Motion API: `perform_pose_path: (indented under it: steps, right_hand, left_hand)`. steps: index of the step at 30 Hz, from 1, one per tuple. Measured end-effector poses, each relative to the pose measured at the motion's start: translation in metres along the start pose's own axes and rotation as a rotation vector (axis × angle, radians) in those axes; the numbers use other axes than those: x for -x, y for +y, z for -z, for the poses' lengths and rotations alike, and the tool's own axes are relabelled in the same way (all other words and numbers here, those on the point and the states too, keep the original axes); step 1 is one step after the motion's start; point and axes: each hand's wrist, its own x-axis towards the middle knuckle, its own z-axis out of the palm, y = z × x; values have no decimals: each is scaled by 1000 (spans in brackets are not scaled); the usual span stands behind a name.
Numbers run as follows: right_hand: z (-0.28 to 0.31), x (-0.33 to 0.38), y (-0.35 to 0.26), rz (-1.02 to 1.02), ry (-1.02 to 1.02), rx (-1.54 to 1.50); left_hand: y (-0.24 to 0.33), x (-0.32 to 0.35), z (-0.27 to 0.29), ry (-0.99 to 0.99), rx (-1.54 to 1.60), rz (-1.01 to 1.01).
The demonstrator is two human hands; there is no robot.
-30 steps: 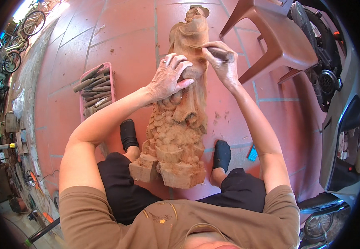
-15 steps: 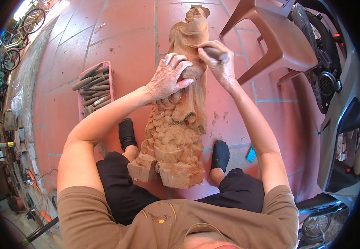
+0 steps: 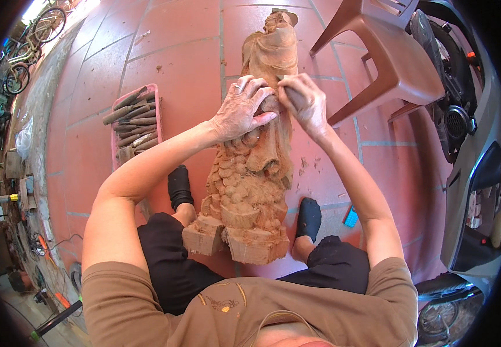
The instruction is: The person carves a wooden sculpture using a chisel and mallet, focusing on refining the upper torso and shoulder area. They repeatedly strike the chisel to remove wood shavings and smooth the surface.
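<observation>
Head view looks down on our two bare arms reaching out over a tall wooden carving (image 3: pixel 250 168) that lies along the red tiled floor (image 3: pixel 169 52), its blocky base between our knees and its head end pointing away toward the floor's far edge. Our left hand (image 3: pixel 240 110) lies spread on the carving's middle, fingers fanned and curled over the wood, palm pressed against it; it grips nothing but the figure itself. Our right hand (image 3: pixel 303 101) sits just beside the left one, touching the same part of the carving, with its fingers bunched tight together; we cannot tell from here whether a tool is pinched inside that fist. The two hands nearly meet at the fingertips.

Our black-socked feet (image 3: pixel 179 186) rest on the tiles at either side of the carving's lower half. Wood chips (image 3: pixel 308 168) lie scattered on the floor just right of the figure. Left of the carving, well apart from it, a pink tray (image 3: pixel 156 92) holds a row of wooden-handled chisels (image 3: pixel 130 118). Toward the far right corner of the floor stands a brown plastic chair (image 3: pixel 392 58), and a small blue object (image 3: pixel 350 217) lies on the tiles near our right foot. Bicycles (image 3: pixel 28 46) stand at the far left edge.
</observation>
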Motion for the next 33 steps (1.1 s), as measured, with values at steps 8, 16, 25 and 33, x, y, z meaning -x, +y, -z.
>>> perform_pose_path:
  steps: [8,16,25,33]
  right_hand:
    - [14,-11,-3,-293,39,-182]
    - [6,-5,-3,-154,-12,-85]
    - [15,-27,0,-416,17,-338]
    - [30,-33,19,-473,-222,-571]
  left_hand:
    - [-1,2,0,0,-18,-13]
    - [-2,3,-2,-7,-10,-5]
    - [-5,4,-3,-9,-20,-11]
    - [-4,3,-1,-15,-21,-10]
